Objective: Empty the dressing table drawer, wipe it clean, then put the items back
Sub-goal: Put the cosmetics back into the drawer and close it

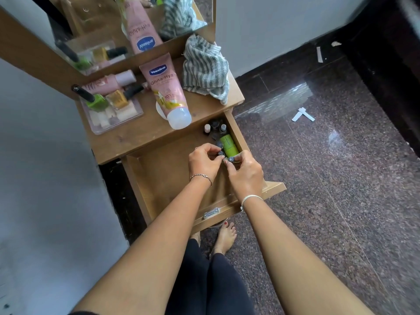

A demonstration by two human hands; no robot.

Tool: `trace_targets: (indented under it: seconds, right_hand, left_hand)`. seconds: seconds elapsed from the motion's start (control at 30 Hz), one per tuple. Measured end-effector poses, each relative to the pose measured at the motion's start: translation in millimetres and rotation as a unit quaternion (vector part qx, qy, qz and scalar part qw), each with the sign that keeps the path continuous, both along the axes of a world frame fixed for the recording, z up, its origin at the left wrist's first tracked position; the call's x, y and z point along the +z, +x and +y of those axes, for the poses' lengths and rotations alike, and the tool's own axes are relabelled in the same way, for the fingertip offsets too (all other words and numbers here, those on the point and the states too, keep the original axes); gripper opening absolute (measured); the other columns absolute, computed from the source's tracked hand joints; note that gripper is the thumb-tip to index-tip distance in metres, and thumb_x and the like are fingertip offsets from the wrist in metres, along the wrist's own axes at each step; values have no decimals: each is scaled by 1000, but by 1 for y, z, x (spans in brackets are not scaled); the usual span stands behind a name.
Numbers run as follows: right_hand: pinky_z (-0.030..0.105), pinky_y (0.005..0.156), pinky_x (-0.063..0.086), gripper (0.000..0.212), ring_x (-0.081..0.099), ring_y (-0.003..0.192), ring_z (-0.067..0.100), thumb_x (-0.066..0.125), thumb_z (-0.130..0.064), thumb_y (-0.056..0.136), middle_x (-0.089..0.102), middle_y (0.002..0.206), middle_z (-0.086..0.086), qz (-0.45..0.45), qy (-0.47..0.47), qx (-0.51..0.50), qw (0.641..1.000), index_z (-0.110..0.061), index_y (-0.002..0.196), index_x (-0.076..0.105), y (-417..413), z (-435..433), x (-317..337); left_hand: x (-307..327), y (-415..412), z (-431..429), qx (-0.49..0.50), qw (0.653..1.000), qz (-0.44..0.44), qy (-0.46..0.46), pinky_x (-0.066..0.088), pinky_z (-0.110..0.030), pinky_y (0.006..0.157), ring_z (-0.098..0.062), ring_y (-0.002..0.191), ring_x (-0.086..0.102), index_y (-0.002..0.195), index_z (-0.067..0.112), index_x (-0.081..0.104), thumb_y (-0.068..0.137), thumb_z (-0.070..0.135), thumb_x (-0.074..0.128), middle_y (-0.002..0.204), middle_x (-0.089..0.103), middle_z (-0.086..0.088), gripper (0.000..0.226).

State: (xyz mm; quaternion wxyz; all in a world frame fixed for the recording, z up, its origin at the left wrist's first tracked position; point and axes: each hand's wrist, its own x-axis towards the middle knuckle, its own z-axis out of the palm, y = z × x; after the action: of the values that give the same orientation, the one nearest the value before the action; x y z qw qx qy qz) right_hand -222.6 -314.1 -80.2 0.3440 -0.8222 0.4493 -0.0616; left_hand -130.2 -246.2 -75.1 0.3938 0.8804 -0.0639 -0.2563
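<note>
Drawer [159, 176] is open, mostly bare wood. What's in it sits along the right wall. Both hands are down in there. Left hand [203, 161] and right hand [246, 175] meet fingertip to fingertip, fingers curled, each pinching at the dark pieces [230, 159] just in front of the green tube [228, 144]. One piece or two, can't tell; fingers cover most of it. They look like lipstick- or polish-sized containers with round dark caps.

Handling, my read: light, rigid, smooth plastic or glass, so slippery and prone to roll. Pinch across the body, not the cap, since the cap may turn or pull off. Several would fit in one palm, but if they're glass, set them down rather than drop them.

Green tube: lies lengthwise against the right wall, its near end at the fingertips. Probably a light, fairly stiff cylinder. Wrap round the middle; one hand is enough.

Vials [216, 128]: upright in the back right corner, close under the edge of the surface [127, 137]. Likely glass and tippy. Take each by the body, one at a time; reach is tight.

On the surface:
- Vaseline tube [168, 92]: soft and squeezable, so hold it near the cap.
- Striped cloth [205, 67]: bunched at right rear, limp, grab anywhere.
- Tray [113, 117] of polishes at left.
</note>
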Motion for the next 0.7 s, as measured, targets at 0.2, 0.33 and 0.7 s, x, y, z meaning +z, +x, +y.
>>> trace_targets:
  seconds: [0.2,0.33,0.7]
  right_hand:
    - [19,67,32,26,60,79,16,75,-31,79,66,88,-4,14,-4,12,1000,-20,91,55,0,1,-1]
    - [20,68,35,30,60,79,15,78,-30,76,64,89,-5,16,6,20,1000,-21,92,55,-3,3,4]
    - [32,77,50,27,61,89,20,72,-32,82,63,99,0,-29,-67,84,994,-18,100,58,-1,20,70]
  left_hand:
    - [0,-1,2,7,1000,8,-14,55,-23,79,-9,74,67,80,22,69,70,13,78,83,72,4,16]
    - [5,-3,8,13,999,16,-27,50,-10,72,-4,70,63,81,20,68,72,8,77,85,71,3,18]
    - [68,6,46,57,996,-16,-73,52,-19,72,-5,73,64,80,27,64,75,9,74,80,67,11,20]
